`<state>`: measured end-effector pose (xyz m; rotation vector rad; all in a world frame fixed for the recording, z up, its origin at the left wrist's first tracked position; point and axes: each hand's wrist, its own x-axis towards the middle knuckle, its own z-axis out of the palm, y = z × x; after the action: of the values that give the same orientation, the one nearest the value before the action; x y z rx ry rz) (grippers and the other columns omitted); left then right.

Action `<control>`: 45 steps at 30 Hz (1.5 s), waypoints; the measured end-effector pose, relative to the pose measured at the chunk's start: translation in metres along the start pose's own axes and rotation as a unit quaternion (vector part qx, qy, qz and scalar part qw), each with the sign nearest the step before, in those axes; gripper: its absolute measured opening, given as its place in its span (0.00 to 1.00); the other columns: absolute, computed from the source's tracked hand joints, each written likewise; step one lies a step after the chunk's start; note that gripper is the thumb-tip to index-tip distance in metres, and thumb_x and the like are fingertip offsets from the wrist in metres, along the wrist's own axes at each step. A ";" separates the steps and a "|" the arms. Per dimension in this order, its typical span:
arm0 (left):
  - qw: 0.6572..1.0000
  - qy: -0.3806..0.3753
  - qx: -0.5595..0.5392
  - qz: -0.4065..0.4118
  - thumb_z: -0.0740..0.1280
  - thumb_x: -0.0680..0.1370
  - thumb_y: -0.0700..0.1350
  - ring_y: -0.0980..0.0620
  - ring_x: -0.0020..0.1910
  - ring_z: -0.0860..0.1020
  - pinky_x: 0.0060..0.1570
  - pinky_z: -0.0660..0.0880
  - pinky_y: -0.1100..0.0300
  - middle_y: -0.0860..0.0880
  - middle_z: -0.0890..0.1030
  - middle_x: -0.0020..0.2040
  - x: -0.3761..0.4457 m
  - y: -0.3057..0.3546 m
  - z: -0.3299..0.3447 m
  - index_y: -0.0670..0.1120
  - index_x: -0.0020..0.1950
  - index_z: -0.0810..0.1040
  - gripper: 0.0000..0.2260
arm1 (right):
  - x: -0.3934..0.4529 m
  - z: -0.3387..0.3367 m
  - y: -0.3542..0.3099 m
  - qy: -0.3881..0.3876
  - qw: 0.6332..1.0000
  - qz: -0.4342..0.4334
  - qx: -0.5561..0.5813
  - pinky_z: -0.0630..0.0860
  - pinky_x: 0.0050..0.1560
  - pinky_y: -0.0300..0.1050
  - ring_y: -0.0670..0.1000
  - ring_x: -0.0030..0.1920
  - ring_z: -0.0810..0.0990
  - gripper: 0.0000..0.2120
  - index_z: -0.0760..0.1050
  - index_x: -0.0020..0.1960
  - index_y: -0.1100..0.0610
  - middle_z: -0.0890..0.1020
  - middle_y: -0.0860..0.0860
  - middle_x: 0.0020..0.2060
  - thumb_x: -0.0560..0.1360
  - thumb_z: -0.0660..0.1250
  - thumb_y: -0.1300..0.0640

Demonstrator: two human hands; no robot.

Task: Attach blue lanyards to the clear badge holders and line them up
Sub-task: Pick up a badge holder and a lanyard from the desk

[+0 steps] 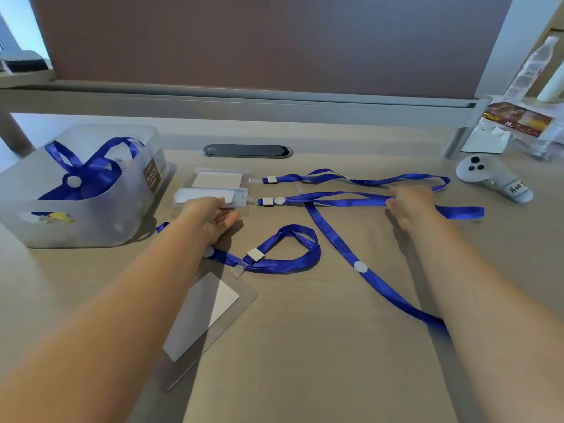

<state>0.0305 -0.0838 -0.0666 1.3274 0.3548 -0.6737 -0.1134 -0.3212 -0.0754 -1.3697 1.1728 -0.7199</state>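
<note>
My left hand (210,219) grips the near edge of a clear badge holder (210,195) that lies just behind it. A blue lanyard (341,200) runs right from this holder, and my right hand (410,203) holds its strap. One strand of it trails toward me across the table. Farther back lies another clear holder (218,178) with its own blue lanyard (354,178) stretched out to the right. Closest to me, a third holder (210,312) lies at an angle, partly under my left forearm, with a looped lanyard (287,251) clipped on.
A frosted plastic box (91,190) with more blue lanyards stands at the left. A white controller (491,178) lies at the right, with plastic packaging (518,123) and a bottle (534,68) behind it. A dark cable slot (247,151) sits before the partition.
</note>
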 end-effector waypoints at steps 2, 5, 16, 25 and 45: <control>0.999 -0.028 0.033 0.017 0.58 0.78 0.36 0.43 0.59 0.75 0.47 0.76 0.57 0.36 0.74 0.62 -0.004 0.005 -0.004 0.37 0.64 0.66 0.15 | -0.012 0.003 -0.004 -0.007 0.997 -0.027 -0.075 0.67 0.31 0.40 0.48 0.29 0.66 0.15 0.63 0.31 0.55 0.67 0.51 0.30 0.75 0.58 0.65; 0.983 -0.047 0.162 0.075 0.60 0.77 0.38 0.47 0.42 0.76 0.26 0.78 0.64 0.39 0.75 0.50 -0.017 0.010 -0.014 0.38 0.63 0.67 0.15 | -0.038 0.012 -0.008 -0.041 0.985 -0.068 -0.153 0.67 0.32 0.44 0.52 0.32 0.65 0.08 0.73 0.40 0.66 0.69 0.62 0.34 0.75 0.57 0.66; 0.710 -0.081 0.638 0.286 0.65 0.75 0.48 0.46 0.63 0.72 0.61 0.69 0.54 0.43 0.74 0.65 -0.036 -0.023 -0.047 0.42 0.65 0.70 0.20 | -0.098 0.045 0.017 -0.092 0.858 -0.131 -0.488 0.69 0.38 0.45 0.54 0.39 0.73 0.04 0.70 0.41 0.58 0.74 0.54 0.37 0.75 0.60 0.62; 0.702 -0.065 0.641 0.303 0.66 0.74 0.47 0.45 0.62 0.73 0.58 0.71 0.54 0.43 0.75 0.64 -0.045 -0.031 -0.051 0.43 0.64 0.70 0.20 | -0.115 -0.017 -0.025 -0.026 0.935 -0.216 -0.280 0.56 0.30 0.43 0.54 0.30 0.62 0.15 0.58 0.27 0.56 0.65 0.55 0.26 0.71 0.57 0.65; 0.602 -0.009 0.778 0.179 0.71 0.67 0.59 0.46 0.57 0.74 0.54 0.72 0.57 0.45 0.75 0.54 -0.091 -0.044 -0.102 0.42 0.61 0.68 0.31 | -0.219 0.023 0.013 -0.173 0.844 -0.228 -0.453 0.74 0.58 0.46 0.55 0.60 0.76 0.14 0.74 0.61 0.62 0.78 0.58 0.60 0.76 0.62 0.60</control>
<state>-0.0530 0.0325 -0.0697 2.9371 -0.7889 -0.5731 -0.1639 -0.1089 -0.0465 -2.5152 0.9069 -0.1659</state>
